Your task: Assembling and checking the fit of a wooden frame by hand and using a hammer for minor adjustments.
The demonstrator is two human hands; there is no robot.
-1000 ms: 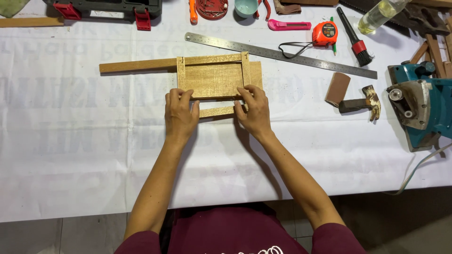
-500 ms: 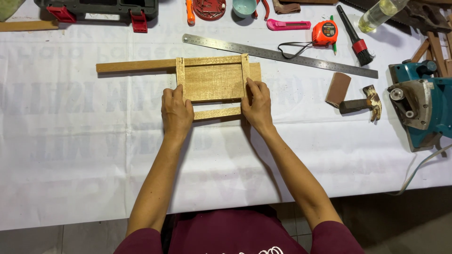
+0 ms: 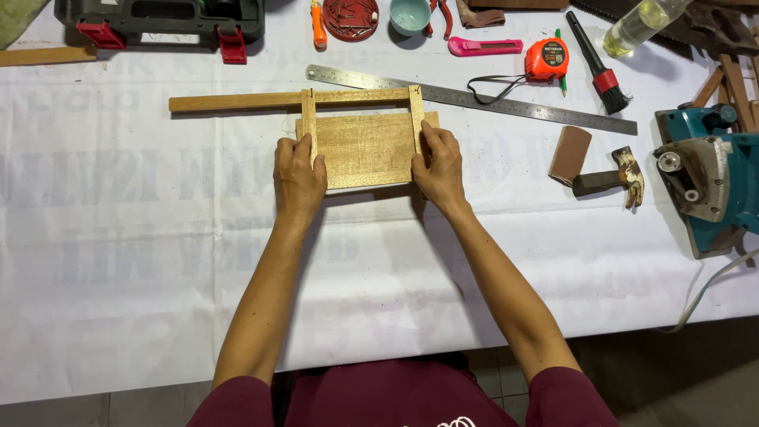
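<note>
Right now we press our left hand (image 3: 299, 175) flat on the left edge of the wooden panel (image 3: 364, 149), fingers narrow and laid together beside the left short strip (image 3: 309, 119), while our right hand (image 3: 439, 166) rests on the panel's right edge, fingers curled against the right short strip (image 3: 417, 115). Neither hand grips anything; both simply hold the wood down. This panel lies in the middle of the white-covered tabletop (image 3: 118, 261), with a long wooden strip (image 3: 237, 101) lying just beyond its far edge. Beyond it lies a steel ruler (image 3: 506, 103), and to the right sit an orange tape measure (image 3: 545, 60), a hammer (image 3: 610, 179) and a blue power saw (image 3: 708, 178).
</note>
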